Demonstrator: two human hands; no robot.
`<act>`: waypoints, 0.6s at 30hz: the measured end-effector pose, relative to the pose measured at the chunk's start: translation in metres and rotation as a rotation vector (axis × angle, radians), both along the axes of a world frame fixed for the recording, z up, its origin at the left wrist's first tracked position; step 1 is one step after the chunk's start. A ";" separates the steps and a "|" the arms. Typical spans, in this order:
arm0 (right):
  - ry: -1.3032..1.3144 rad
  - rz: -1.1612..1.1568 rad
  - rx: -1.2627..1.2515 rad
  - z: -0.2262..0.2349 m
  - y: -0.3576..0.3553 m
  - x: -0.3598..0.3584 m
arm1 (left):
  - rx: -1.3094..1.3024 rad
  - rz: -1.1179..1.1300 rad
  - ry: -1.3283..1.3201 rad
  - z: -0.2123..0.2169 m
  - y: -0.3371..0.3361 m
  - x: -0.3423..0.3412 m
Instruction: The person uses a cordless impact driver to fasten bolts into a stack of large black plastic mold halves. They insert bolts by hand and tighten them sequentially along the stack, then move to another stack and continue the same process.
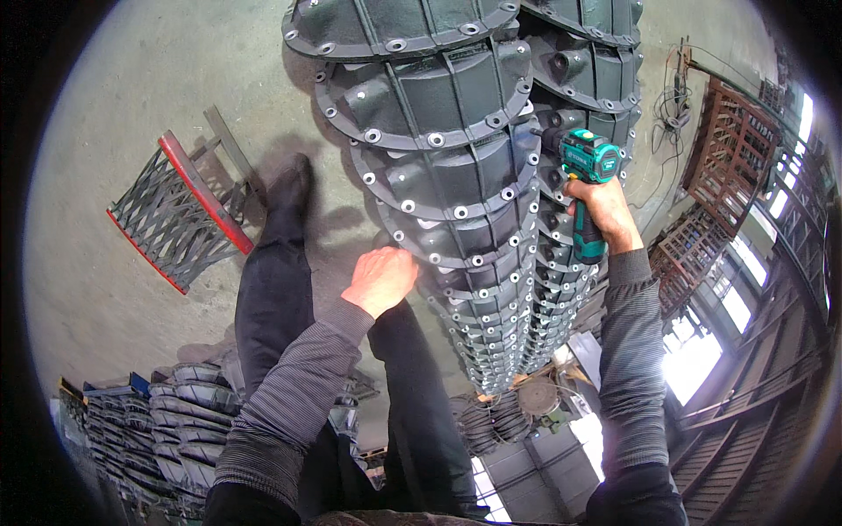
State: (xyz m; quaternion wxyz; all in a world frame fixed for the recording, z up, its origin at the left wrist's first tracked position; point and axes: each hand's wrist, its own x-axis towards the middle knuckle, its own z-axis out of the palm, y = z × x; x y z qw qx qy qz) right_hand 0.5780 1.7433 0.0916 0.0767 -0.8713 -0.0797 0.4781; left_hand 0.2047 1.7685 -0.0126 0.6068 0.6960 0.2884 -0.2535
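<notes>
My right hand (603, 213) grips a teal and black cordless drill (586, 167), its nose pointed left at the rim of a dark grey ribbed metal casting (456, 167). That casting belongs to a tall stack of round flanged castings with bolts along their rims (478, 289). A second stack (579, 53) stands beside it at the right. My left hand (381, 276) hangs next to the left edge of the stack, fingers loosely curled, holding nothing. Both forearms wear grey striped sleeves. My dark-trousered legs and a shoe (289, 184) show below on the concrete floor.
A red-edged metal grid rack (180, 215) lies on the concrete floor at the left. More stacked castings (189, 421) sit at the lower left. Rusty brown lattice frames (732, 149) stand at the right by bright windows. Cables (671, 114) lie near the right stack.
</notes>
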 end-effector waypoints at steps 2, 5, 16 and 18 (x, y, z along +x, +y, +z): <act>-0.022 0.135 -0.030 0.000 0.003 0.006 | -0.009 -0.004 0.011 0.001 -0.001 0.001; -0.046 0.313 -0.079 -0.002 0.004 0.012 | -0.021 0.030 0.013 0.000 -0.003 0.003; -0.052 0.312 -0.086 -0.004 0.007 0.013 | -0.032 0.012 0.014 -0.002 -0.004 0.006; -0.050 0.323 -0.094 -0.003 0.008 0.013 | -0.031 0.007 0.002 -0.002 -0.005 0.007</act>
